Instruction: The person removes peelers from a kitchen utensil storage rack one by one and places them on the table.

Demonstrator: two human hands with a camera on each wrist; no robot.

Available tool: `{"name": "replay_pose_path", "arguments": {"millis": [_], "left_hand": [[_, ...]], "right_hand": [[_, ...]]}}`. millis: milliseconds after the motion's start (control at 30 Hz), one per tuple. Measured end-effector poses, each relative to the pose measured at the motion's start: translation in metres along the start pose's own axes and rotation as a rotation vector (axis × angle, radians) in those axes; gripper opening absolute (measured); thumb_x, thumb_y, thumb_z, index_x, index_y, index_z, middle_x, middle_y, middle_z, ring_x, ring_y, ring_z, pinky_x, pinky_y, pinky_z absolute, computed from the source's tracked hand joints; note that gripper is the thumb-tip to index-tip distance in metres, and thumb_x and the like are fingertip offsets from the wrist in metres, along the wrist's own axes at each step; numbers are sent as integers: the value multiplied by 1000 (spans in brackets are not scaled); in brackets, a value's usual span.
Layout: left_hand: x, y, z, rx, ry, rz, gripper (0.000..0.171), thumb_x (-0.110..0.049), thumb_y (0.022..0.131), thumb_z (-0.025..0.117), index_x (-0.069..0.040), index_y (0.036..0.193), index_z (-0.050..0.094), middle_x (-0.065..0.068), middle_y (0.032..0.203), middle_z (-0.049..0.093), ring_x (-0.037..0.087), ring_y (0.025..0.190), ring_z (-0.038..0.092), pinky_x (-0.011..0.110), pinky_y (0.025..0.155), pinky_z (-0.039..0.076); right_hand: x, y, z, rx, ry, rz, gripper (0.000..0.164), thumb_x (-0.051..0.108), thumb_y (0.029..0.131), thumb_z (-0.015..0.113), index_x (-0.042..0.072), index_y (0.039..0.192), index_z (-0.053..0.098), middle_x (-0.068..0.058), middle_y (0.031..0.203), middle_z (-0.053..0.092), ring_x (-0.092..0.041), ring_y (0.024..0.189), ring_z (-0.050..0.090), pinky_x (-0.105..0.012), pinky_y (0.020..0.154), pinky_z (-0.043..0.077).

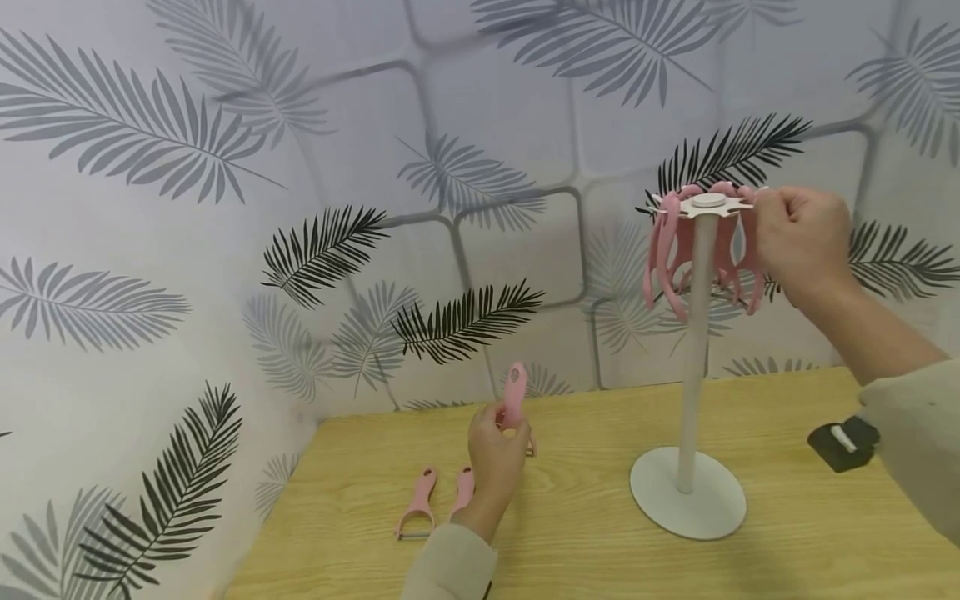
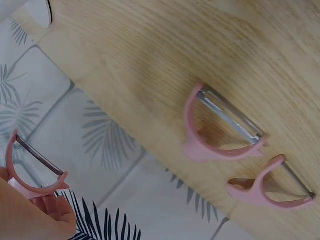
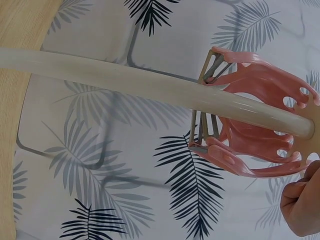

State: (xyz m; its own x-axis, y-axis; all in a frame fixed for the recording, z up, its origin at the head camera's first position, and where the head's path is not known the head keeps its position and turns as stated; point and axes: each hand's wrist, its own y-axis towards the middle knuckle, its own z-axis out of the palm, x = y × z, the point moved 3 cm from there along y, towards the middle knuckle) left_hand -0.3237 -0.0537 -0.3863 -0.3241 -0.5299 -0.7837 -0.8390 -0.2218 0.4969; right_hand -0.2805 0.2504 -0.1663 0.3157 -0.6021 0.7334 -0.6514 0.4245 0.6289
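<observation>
My left hand (image 1: pixel 498 457) pinches a pink Y-shaped peeler (image 1: pixel 515 390) by its handle, the holed end up and the blade end low. Beside that hand, two more pink peelers (image 1: pixel 422 493) (image 2: pixel 257 194) lie on the table. A white stand (image 1: pixel 696 358) with a round base and a notched top disc carries several pink peelers (image 1: pixel 665 242), which hang blades down around its pole. At the disc's right edge my right hand (image 1: pixel 806 242) has its fingers curled and grips the rim; its fingertips (image 3: pixel 292 192) are partly cut off in the right wrist view.
A wooden table (image 1: pixel 585 517) runs along a wall (image 1: pixel 360 150) with leaf-patterned covering. A small black object (image 1: pixel 843 443) with a white piece on it lies at the right, near my right sleeve.
</observation>
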Motion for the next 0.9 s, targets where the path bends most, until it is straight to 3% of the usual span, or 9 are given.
{"name": "replay_pose_path", "arguments": {"millis": [367, 567, 900], "left_hand": [[15, -6, 1, 44, 88, -48, 28, -9, 75, 67, 6, 98, 63, 14, 90, 61, 26, 84, 59, 37, 74, 52], [25, -14, 2, 105, 117, -101, 30, -9, 77, 68, 8, 101, 62, 16, 92, 61, 25, 82, 60, 33, 71, 54], [37, -20, 5, 129, 164, -77, 29, -6, 76, 69, 11, 97, 61, 20, 89, 62, 24, 74, 61, 27, 64, 55]], "right_hand": [[-1, 0, -1, 2, 15, 8, 46, 22, 93, 38, 13, 48, 35, 14, 38, 30, -2, 34, 28, -23, 32, 22], [-2, 1, -1, -6, 24, 1, 46, 19, 92, 39, 13, 46, 35, 16, 38, 32, 0, 35, 28, -21, 32, 21], [-1, 1, -1, 19, 26, -4, 47, 22, 92, 39, 12, 46, 35, 14, 39, 30, -2, 36, 27, -24, 33, 21]]}}
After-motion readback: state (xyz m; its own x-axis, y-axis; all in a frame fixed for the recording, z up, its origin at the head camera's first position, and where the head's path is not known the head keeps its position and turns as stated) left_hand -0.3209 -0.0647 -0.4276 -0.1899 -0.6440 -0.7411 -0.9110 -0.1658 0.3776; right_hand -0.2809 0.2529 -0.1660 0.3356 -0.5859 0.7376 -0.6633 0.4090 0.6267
